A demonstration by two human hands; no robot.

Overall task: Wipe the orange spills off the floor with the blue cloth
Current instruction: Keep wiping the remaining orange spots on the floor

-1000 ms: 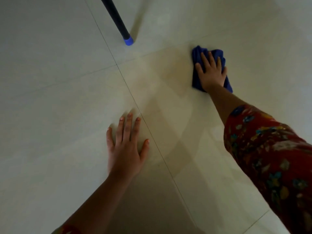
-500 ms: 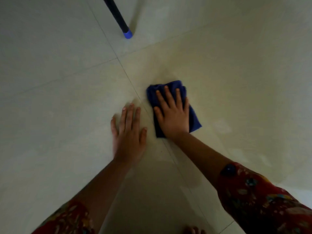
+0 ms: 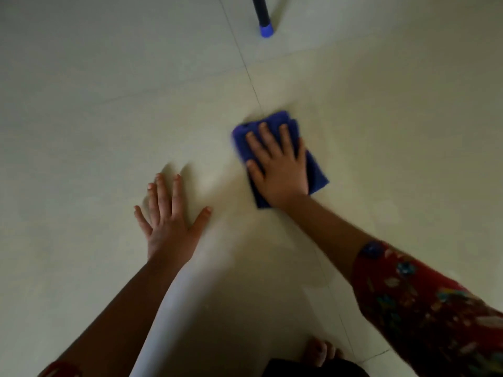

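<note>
A folded blue cloth lies flat on the pale tiled floor, just right of a tile joint. My right hand presses down on it with the fingers spread, covering most of its middle. My left hand rests palm-down on the bare floor to the left of the cloth, fingers apart, holding nothing. No orange spill is plainly visible; only a faint damp sheen shows on the tile near my right forearm.
A black pole with a blue tip touches the floor at the top centre, beyond the cloth. A bare foot and dark clothing show at the bottom edge.
My right hand dragged the cloth from the far right back toward me and the tile joint. My left hand stays planted on the floor, its thumb now spread wider.
</note>
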